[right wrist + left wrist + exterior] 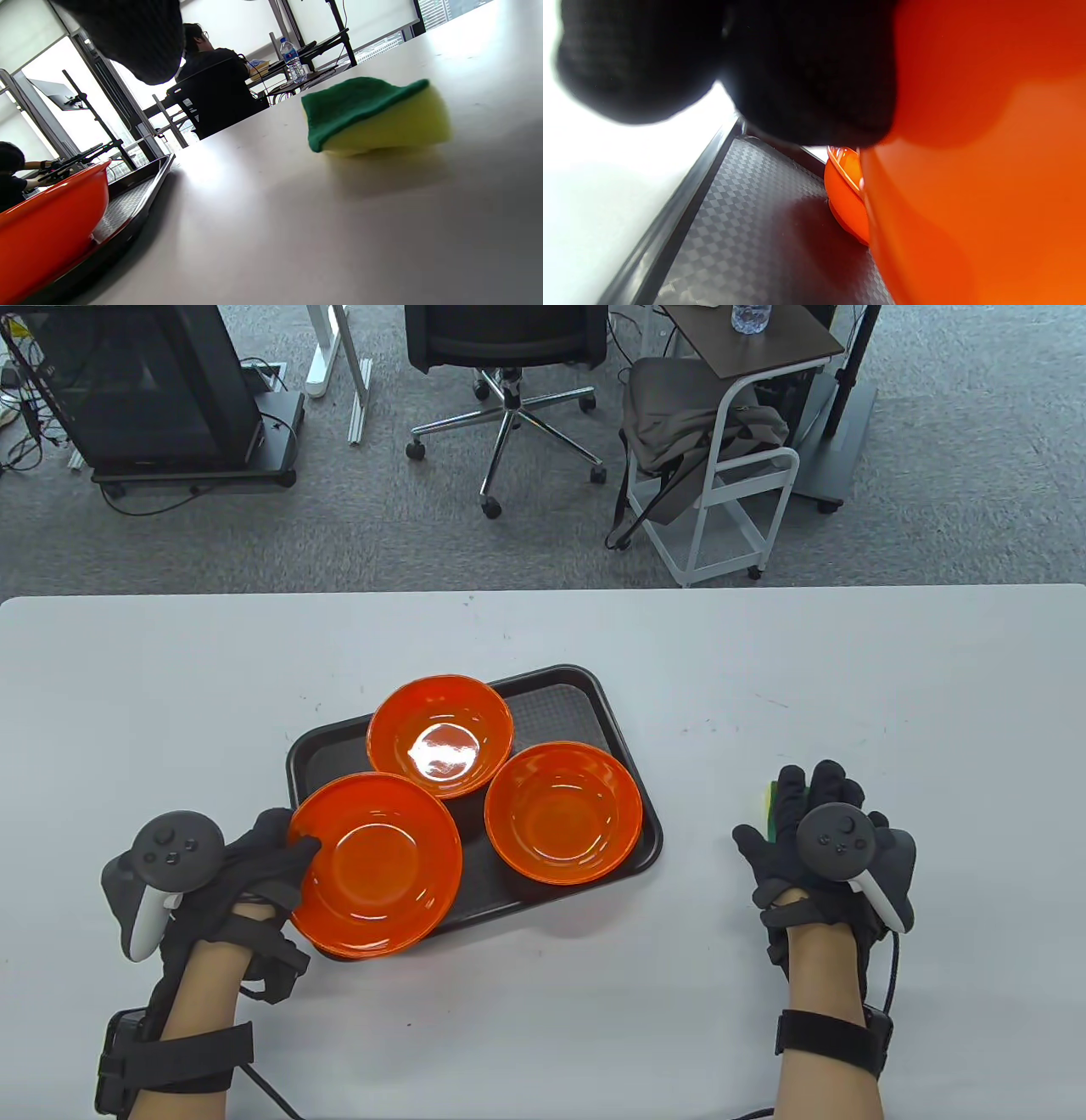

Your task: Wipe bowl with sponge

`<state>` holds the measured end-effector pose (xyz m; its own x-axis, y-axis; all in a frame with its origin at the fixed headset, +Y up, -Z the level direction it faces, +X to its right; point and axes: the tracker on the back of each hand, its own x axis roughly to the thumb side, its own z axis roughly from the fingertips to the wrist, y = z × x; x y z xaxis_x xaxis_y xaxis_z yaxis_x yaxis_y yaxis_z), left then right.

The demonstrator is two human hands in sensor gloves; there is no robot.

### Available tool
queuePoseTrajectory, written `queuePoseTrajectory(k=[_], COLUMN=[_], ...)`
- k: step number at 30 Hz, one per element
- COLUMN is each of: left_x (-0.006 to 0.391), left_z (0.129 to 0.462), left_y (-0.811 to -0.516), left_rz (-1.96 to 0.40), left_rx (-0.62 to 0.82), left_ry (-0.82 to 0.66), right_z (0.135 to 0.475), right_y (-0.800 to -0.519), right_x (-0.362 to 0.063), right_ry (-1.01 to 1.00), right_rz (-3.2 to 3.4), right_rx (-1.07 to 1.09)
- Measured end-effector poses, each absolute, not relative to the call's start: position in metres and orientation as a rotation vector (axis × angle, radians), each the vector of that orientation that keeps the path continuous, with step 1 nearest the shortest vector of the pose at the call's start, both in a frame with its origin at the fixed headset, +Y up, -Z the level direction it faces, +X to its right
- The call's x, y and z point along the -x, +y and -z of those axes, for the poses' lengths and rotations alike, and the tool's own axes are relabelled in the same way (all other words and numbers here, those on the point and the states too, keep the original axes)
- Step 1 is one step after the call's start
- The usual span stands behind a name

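Note:
Three orange bowls sit on a dark tray (611, 704). My left hand (293, 848) grips the left rim of the nearest, largest bowl (377, 869), thumb on the inside of the rim. This bowl overhangs the tray's front left corner, and in the left wrist view its underside (988, 190) fills the right, with my fingers (806, 84) against it. A sponge (773, 806) with a green top and a yellow body lies on the table at the right. My right hand (806, 797) is spread over it, not holding it. In the right wrist view the sponge (373, 114) lies free.
The other two bowls stand at the tray's back (441, 734) and right (562, 812). The white table (764, 661) spreads all round. Behind its far edge are an office chair (509, 356) and a white cart (730, 475).

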<state>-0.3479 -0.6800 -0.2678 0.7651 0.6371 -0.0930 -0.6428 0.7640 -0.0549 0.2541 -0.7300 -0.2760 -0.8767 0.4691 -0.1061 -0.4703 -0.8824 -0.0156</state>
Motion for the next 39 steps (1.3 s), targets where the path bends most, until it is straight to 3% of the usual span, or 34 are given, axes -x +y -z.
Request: queuePoseTrajectory(k=[20,39], left_x=[0.344,0.344], left_z=[0.269,0.269], left_y=[-0.682,-0.683], left_rz=[-0.682,-0.696], left_rx=[0.107,0.110], left_ry=[0.063,0.062], right_z=[0.296,0.294], right_y=[-0.773,-0.762], right_x=[-0.247,-0.247], right_ry=[0.269,0.037], right_rz=[-2.902,-2.979], right_rx=[0.263,0.236])
